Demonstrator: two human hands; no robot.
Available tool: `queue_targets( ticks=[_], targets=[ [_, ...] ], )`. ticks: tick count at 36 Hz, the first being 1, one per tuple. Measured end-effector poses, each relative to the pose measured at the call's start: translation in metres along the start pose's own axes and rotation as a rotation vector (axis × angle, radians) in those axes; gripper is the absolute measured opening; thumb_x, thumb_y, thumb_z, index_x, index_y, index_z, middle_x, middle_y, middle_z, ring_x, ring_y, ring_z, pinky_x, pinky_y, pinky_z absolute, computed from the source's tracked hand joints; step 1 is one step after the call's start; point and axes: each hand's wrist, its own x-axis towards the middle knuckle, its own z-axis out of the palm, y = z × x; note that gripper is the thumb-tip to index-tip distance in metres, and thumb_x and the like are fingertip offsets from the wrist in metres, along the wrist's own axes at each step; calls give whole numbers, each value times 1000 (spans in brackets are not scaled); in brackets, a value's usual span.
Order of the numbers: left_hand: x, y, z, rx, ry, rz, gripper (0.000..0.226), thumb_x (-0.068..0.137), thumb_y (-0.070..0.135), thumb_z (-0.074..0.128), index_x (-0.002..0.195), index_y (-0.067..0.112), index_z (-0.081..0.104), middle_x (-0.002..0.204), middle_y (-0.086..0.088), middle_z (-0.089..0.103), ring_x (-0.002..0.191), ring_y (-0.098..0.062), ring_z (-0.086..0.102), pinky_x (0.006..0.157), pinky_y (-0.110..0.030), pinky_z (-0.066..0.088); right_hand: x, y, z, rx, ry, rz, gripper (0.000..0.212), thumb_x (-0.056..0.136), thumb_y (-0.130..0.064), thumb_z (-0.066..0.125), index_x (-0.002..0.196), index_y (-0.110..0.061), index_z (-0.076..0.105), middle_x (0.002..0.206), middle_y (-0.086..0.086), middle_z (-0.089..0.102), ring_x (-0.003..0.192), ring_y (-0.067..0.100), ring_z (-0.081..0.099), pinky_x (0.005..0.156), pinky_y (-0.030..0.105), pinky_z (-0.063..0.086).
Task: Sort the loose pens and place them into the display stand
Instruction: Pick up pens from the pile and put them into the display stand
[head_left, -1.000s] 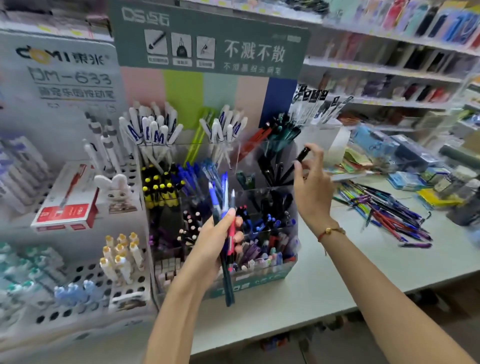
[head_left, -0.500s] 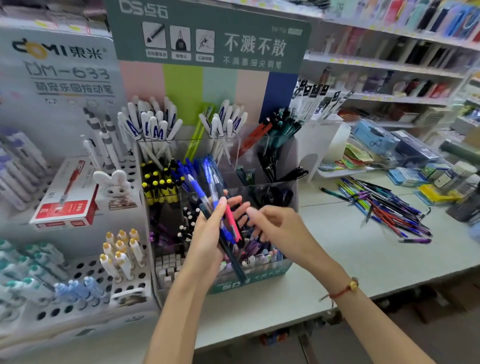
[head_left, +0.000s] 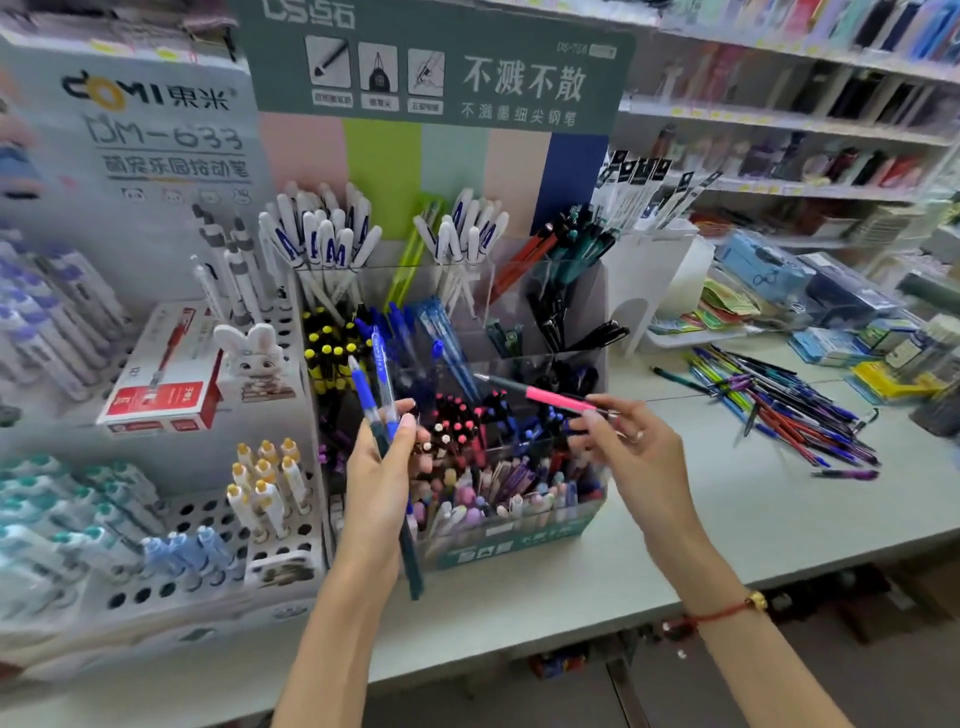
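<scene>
Your left hand (head_left: 382, 467) grips a small bundle of blue pens (head_left: 375, 387), fingers and thumb curled round the barrels, in front of the left half of the display stand (head_left: 519, 538); the blue caps point up and away from you, and the dark lower ends reach down past the stand's front edge. Your right hand (head_left: 631, 449) pinches a pink-gripped pen (head_left: 550, 397) between thumb and fingertips, holding it nearly level above the stand's middle tier, its dark tip pointing left toward the blue bundle. The stand itself sits on the pale worktop (head_left: 779, 509), its clear stepped compartments already filled: white-capped pens at the back, blue and yellow-topped ones in the middle rows, pastel ones in the front row. To the right of the stand, well apart from it, the loose pens (head_left: 779, 410) lie in a fanned heap on the worktop, with one purple pen (head_left: 844, 474) lying alone just nearer you than the heap. To the left of the stand stands a white perforated rack (head_left: 208, 582), carrying a red-and-white box (head_left: 161, 384) and a rabbit figurine (head_left: 254, 358).
</scene>
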Motion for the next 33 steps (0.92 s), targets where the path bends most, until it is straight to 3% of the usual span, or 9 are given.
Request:
queue_targets(
  ticks=[3,7,10,15,18,21,25,29,33],
  targets=[
    [0,-1,-13,1,-8,-11,15,100,22,46,110,25,57,69,7,46,46,-2,36,42,-15,28,10,7,-8,-114,55,-98,18,93,-9,60,95,-26,65,84,5,70,73,9,67,64,15,52],
    [-4,3,-21,-72,-22,-43,13,99,23,45,105,20,56,64,7,39,45,-3,30,40,-14,23,18,17,2,-318,31,-208,19,94,-12,59,94,-29,64,84,-5,69,80,10,68,72,19,54],
    [-8,6,-24,-199,-51,-68,16,96,25,47,108,19,57,59,9,36,45,-2,28,38,-13,25,23,26,19,-576,-69,-287,13,94,-16,58,101,-26,65,80,-7,68,76,7,65,69,23,51],
    [-16,10,-28,-361,-99,-127,32,94,33,45,114,11,56,61,5,35,45,-3,29,38,-14,26,32,14,46,-730,-214,-322,16,99,-22,49,105,-30,61,89,-15,61,76,1,56,67,24,43],
    [-17,9,-31,-400,-106,-146,26,99,26,41,113,9,56,61,4,37,45,-5,30,40,-16,28,39,15,54,-952,-309,-350,28,103,-23,38,114,-18,64,106,-2,61,99,16,55,82,35,46],
    [-20,8,-29,-420,-128,-147,27,100,26,40,116,11,56,63,4,42,48,-5,37,45,-17,38,41,25,60,-1127,-343,-398,35,104,-27,35,118,-14,65,109,5,59,103,23,51,80,36,46],
    [-23,7,-25,-411,-155,-134,27,99,28,42,116,18,61,72,4,57,61,-7,56,64,-24,56,42,31,59,-1162,-321,-396,30,101,-29,44,120,-18,64,107,2,57,101,21,51,70,33,45],
    [-24,6,-19,-355,-222,-153,28,98,26,45,118,19,63,80,0,65,70,-11,64,70,-30,58,35,38,51,-1142,-346,-335,36,97,-33,51,131,-23,55,108,-2,53,97,16,54,61,28,39],
    [-23,3,-12,-248,-239,-162,29,98,26,44,120,19,61,103,-2,73,95,-16,70,73,-31,59,15,25,47,-822,-177,-375,28,94,-35,58,120,-27,59,104,-9,56,84,4,54,65,23,43]
  ],
)
